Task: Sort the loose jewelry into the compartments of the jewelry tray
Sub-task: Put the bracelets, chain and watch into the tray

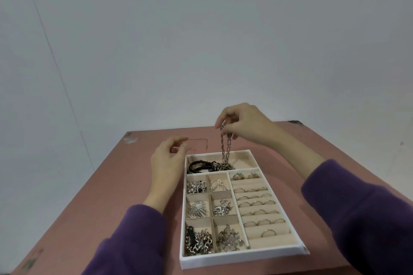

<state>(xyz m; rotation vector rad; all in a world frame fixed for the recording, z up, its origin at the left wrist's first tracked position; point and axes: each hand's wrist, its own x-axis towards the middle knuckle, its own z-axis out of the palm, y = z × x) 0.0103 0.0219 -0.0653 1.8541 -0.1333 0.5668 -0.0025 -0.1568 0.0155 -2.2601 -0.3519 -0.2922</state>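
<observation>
Pink table (89,207), grey-white wall (201,40)

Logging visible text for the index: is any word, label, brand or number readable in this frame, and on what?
None readable.
The jewelry tray, table, wall and purple sleeves show no lettering.
Any stamp on the chain pinched in the right hand is too small to tell.

Silver link chain (226,147) is pinched at its top by right hand (243,125) fingers (220,119) and hung vertically. Lower end is piled in far long compartment of jewelry tray (245,257), beside black bracelets (199,166). Rings (257,203) are seated in roll slots, right side. Left hand (167,163) is held by tray's far-left corner, fingers loosely curled, grip unclear. Tray is set on reddish bench (100,207)
</observation>
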